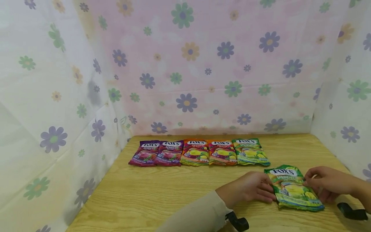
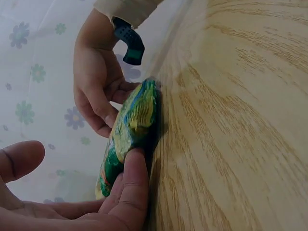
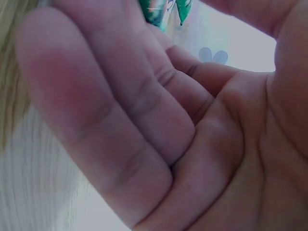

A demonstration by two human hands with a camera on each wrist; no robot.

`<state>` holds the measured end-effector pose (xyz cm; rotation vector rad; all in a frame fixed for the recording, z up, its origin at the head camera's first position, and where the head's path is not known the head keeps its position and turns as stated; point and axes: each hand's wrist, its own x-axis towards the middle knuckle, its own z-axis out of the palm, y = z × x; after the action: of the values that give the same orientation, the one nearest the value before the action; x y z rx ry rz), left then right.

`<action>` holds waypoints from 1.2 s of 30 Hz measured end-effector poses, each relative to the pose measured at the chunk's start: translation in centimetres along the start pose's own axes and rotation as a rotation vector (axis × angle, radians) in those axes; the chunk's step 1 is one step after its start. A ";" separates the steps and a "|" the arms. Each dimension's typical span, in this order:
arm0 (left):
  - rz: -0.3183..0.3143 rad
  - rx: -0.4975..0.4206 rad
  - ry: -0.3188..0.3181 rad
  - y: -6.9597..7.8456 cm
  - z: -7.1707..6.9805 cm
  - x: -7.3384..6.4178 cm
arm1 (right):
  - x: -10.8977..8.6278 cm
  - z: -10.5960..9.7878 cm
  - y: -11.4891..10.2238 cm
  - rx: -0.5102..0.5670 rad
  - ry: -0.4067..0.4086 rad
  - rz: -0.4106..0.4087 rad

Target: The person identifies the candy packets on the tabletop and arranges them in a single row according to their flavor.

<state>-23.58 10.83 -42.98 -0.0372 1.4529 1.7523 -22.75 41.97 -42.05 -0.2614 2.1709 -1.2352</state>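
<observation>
A green FOX'S candy bag (image 1: 292,188) labelled "Spring" lies at the table's front right, between both hands. My left hand (image 1: 252,190) is at its left edge. In the left wrist view, the left fingers (image 2: 132,185) rest against the bag (image 2: 130,127), while the thumb stands away from it. At the right edge, my right hand (image 1: 327,183) holds the bag between bent thumb and fingers. The right wrist view shows the right palm and fingers (image 3: 110,110) large, with only a green corner of a bag (image 3: 184,10) at the top.
Along the table's back lies a row of FOX'S bags: two purple berries bags (image 1: 145,154) (image 1: 170,154), two orange-red fruits bags (image 1: 195,153) (image 1: 222,154) and one green bag (image 1: 250,153). Flowered cloth (image 1: 188,64) walls the wooden table (image 1: 174,190) behind and at both sides.
</observation>
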 end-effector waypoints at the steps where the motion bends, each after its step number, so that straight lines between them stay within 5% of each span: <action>1: -0.001 0.010 -0.005 0.0 0.1 0.1 | 0.0 0.0 0.0 0.001 -0.004 -0.005; 13: 0.095 0.055 0.042 0.5 0.6 1.0 | -0.6 -1.0 -1.0 -0.055 0.053 -0.087; 22: 0.206 0.101 0.078 2.8 1.1 1.9 | -0.3 -1.5 -2.5 -0.177 0.302 -0.068; 29: 0.283 0.088 0.168 4.4 1.1 3.5 | 0.9 -1.2 -3.6 -0.307 0.478 -0.073; 36: 0.310 0.045 0.240 5.6 0.0 5.2 | 2.9 -1.4 -4.2 -0.298 0.589 -0.106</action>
<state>-30.35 13.97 -41.13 0.0015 1.7456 2.0174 -26.46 39.38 -39.26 -0.1438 2.8895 -1.1381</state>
